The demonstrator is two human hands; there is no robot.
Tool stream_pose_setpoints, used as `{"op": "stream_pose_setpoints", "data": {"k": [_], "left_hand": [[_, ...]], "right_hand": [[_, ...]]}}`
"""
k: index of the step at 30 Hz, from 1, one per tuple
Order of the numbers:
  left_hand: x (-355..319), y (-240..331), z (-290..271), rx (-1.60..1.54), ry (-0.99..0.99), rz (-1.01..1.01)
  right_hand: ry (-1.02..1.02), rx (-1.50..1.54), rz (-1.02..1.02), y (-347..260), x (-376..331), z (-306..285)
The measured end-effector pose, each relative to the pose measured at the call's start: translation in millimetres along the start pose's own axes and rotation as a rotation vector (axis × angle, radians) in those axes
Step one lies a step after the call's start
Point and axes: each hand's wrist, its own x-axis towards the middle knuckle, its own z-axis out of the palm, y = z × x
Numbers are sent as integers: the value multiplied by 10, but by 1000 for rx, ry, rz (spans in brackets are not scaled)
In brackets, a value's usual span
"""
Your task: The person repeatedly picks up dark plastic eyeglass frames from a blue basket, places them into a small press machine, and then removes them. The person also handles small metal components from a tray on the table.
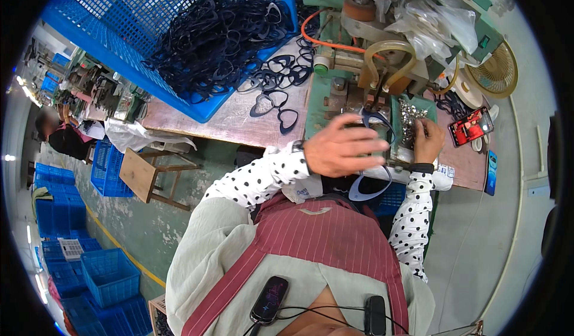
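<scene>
One dark eyeglass frame (375,120) is pinched in the left hand (341,150) at frame centre, long axis upright; the right hand (428,140), just rightward, is closed over small metal parts (411,116).

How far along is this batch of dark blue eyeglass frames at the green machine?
Done: cannot tell; no finished pile is clearly visible. In hand: the left hand holds one dark blue plastic eyeglass frame at the green metal machine, while the right hand reaches into the small silver metal parts. Left: a large heap of frames fills the blue plastic crate.
</scene>
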Motion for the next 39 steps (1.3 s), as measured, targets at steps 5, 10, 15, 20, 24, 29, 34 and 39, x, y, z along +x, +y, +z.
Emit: {"op": "stream_pose_setpoints", "data": {"k": [5, 10, 15, 20, 24, 29, 34, 39], "left_hand": [[-787, -613, -219, 513, 240, -733], [-1589, -1375, -376, 892, -336, -1612], [-1983, -1730, -88, 814, -296, -1618], [-2223, -1636, -86, 644, -280, -1209], [-1874, -1348, -244, 559, -215, -1102], [-913, -830, -508, 552, 141, -1030], [-206, -179, -363, 308, 121, -366], [264, 119, -132, 87, 50, -132]], "right_hand": [[132, 117, -4, 25, -54, 32], [210, -4, 30, -37, -36, 134], [219, -7, 34, -116, -45, 41], [192, -8, 51, -132, -20, -7], [147, -78, 51, -155, -21, -25], [75, 68, 118, -308, 7, -51], [52, 444, 75, -902, 159, -321], [-263, 733, 197, -1405, 157, -606]]}}
